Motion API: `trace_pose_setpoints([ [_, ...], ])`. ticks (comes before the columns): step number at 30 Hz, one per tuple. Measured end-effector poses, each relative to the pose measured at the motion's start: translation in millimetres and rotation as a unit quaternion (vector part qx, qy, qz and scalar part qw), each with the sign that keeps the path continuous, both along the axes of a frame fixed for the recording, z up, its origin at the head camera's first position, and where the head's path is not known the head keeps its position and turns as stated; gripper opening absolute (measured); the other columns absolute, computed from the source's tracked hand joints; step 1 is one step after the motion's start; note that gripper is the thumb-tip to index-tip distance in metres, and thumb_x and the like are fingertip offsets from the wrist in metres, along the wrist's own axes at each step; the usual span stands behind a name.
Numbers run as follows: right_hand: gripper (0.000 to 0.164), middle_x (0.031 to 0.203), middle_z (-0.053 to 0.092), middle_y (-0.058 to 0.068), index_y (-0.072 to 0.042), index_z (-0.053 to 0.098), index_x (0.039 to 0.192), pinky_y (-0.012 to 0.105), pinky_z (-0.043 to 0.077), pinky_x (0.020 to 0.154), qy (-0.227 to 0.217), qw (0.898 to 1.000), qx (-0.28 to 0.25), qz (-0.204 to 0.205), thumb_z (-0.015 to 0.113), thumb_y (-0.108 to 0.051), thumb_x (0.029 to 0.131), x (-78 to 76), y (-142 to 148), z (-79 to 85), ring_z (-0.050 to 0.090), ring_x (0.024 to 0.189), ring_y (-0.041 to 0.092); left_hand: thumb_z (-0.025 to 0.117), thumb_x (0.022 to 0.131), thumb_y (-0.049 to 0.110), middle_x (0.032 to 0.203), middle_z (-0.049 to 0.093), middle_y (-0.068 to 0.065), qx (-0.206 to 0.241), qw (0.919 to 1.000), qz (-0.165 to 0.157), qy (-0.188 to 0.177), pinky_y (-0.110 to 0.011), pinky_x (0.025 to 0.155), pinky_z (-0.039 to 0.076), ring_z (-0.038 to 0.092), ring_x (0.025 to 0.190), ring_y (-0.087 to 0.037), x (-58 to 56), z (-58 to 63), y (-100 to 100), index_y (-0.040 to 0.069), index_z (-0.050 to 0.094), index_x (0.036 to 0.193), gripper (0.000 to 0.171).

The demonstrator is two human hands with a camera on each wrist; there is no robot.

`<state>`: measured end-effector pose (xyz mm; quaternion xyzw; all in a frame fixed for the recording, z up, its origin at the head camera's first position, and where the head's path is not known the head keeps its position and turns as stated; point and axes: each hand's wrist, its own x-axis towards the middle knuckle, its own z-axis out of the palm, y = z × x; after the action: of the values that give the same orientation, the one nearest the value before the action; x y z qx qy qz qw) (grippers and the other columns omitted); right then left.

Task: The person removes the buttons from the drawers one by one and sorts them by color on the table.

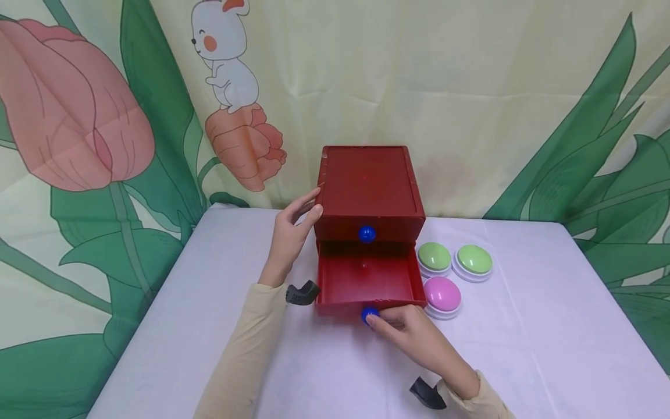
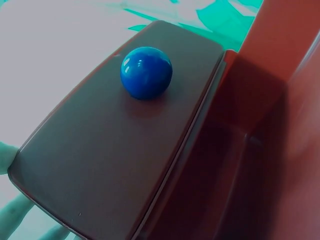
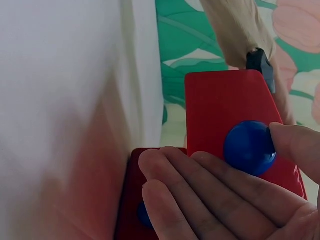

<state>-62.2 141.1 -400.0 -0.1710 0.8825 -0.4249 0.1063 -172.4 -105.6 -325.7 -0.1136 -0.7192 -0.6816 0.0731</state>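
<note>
A red two-drawer box [image 1: 366, 180] stands on the table, its upper drawer front [image 2: 100, 145] in line with the body. The lower drawer [image 1: 371, 279] is pulled out, and its bare red floor shows. My right hand [image 1: 413, 334] pinches the lower drawer's blue knob [image 3: 248, 147] between thumb and index finger, with the other fingers stretched out below it in the right wrist view. Against the box's left side rests my left hand [image 1: 293, 230], its fingers fairly straight. The upper blue knob [image 2: 146, 73] is untouched.
Right of the box are two green dome buttons [image 1: 434, 256] [image 1: 474, 259] and a pink one [image 1: 442, 293], all on white bases. A white cloth [image 1: 534, 302] covers the table. A curtain [image 1: 445, 105] printed with tulips and a rabbit hangs behind.
</note>
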Motion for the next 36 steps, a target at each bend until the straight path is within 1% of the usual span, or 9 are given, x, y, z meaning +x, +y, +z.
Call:
trace_pose_setpoints([
  [3, 0.044, 0.056, 0.044, -0.012, -0.015, 0.061, 0.066, 0.021, 0.041, 0.056, 0.006, 1.0, -0.002, -0.002, 0.063, -0.049, 0.094, -2.7, -0.1, -0.4, 0.045, 0.061, 0.005, 0.061, 0.099, 0.02, 0.144, 0.055, -0.006, 0.001, 1.0, 0.001, 0.001, -0.045, 0.108, 0.044, 0.054, 0.128, -0.023, -0.3, -0.4, 0.3, 0.01, 0.056, 0.142, 0.044],
  [6, 0.043, 0.056, 0.044, -0.011, -0.017, 0.061, 0.066, 0.021, 0.041, 0.056, 0.009, 1.0, 0.002, -0.004, 0.063, -0.049, 0.094, -5.7, 0.1, -0.9, 0.044, 0.06, 0.005, 0.061, 0.098, 0.02, 0.144, 0.055, -0.006, 0.002, 1.0, 0.0, 0.001, -0.045, 0.108, 0.044, 0.054, 0.128, -0.024, -0.6, -0.4, 0.8, 0.01, 0.056, 0.141, 0.044],
  [12, 0.032, 0.061, 0.056, -0.009, -0.023, 0.069, 0.074, 0.022, 0.046, 0.061, 0.009, 1.0, -0.002, 0.001, 0.063, -0.047, 0.095, -12.2, 0.2, -1.7, 0.051, 0.068, 0.009, 0.061, 0.098, 0.02, 0.144, 0.055, -0.005, 0.003, 1.0, 0.003, -0.001, -0.045, 0.108, 0.044, 0.053, 0.128, -0.022, -0.2, 0.9, 0.7, 0.011, 0.056, 0.141, 0.044],
  [17, 0.027, 0.071, 0.066, -0.004, -0.023, 0.074, 0.082, 0.023, 0.05, 0.065, 0.0, 1.0, -0.011, 0.001, 0.064, -0.045, 0.095, -15.0, 0.8, -1.0, 0.057, 0.075, 0.012, 0.061, 0.098, 0.02, 0.144, 0.055, -0.005, 0.001, 1.0, 0.002, -0.003, -0.045, 0.109, 0.043, 0.053, 0.128, -0.022, -0.1, 1.7, 0.4, 0.011, 0.056, 0.142, 0.044],
  [21, 0.027, 0.076, 0.069, -0.002, -0.023, 0.076, 0.087, 0.023, 0.051, 0.067, 0.001, 1.0, -0.01, 0.005, 0.064, -0.045, 0.095, -15.9, 0.3, -0.8, 0.058, 0.079, 0.013, 0.062, 0.098, 0.022, 0.144, 0.055, -0.005, -0.009, 0.9999, 0.005, -0.01, -0.047, 0.11, 0.042, 0.053, 0.129, -0.022, 0.0, 2.8, -1.5, 0.012, 0.056, 0.142, 0.045],
  [29, 0.027, 0.071, 0.065, -0.008, -0.024, 0.076, 0.086, 0.022, 0.049, 0.063, 0.007, 1.0, -0.003, 0.006, 0.063, -0.046, 0.095, -17.3, 0.0, 2.3, 0.056, 0.074, 0.011, 0.062, 0.098, 0.024, 0.141, 0.058, -0.008, -0.026, 0.9996, -0.005, -0.013, -0.049, 0.109, 0.042, 0.053, 0.129, -0.024, -2.2, 4.8, -5.0, 0.013, 0.056, 0.142, 0.046],
  [32, 0.027, 0.07, 0.066, -0.007, -0.025, 0.076, 0.085, 0.022, 0.048, 0.062, 0.017, 1.0, -0.002, 0.001, 0.063, -0.046, 0.095, -20.6, -0.8, 1.7, 0.055, 0.072, 0.011, 0.062, 0.098, 0.023, 0.142, 0.057, -0.008, -0.033, 0.9994, -0.004, -0.014, -0.052, 0.108, 0.042, 0.053, 0.129, -0.025, -1.2, 6.2, -6.3, 0.013, 0.056, 0.142, 0.046],
  [34, 0.026, 0.073, 0.068, -0.008, -0.025, 0.077, 0.088, 0.022, 0.049, 0.063, 0.022, 1.0, -0.003, -0.006, 0.063, -0.045, 0.095, -23.5, -1.1, 0.4, 0.056, 0.072, 0.01, 0.062, 0.098, 0.023, 0.143, 0.056, -0.008, -0.033, 0.9993, -0.008, -0.014, -0.053, 0.108, 0.042, 0.052, 0.13, -0.026, -1.0, 6.7, -6.4, 0.012, 0.056, 0.142, 0.046],
  [36, 0.026, 0.074, 0.069, -0.005, -0.024, 0.077, 0.088, 0.022, 0.049, 0.062, 0.027, 1.0, -0.005, -0.013, 0.063, -0.044, 0.095, -27.3, -1.3, -1.1, 0.056, 0.07, 0.01, 0.062, 0.098, 0.023, 0.144, 0.055, -0.008, -0.034, 0.9992, -0.014, -0.015, -0.053, 0.108, 0.042, 0.051, 0.131, -0.026, -1.1, 6.7, -5.7, 0.012, 0.055, 0.143, 0.046],
])
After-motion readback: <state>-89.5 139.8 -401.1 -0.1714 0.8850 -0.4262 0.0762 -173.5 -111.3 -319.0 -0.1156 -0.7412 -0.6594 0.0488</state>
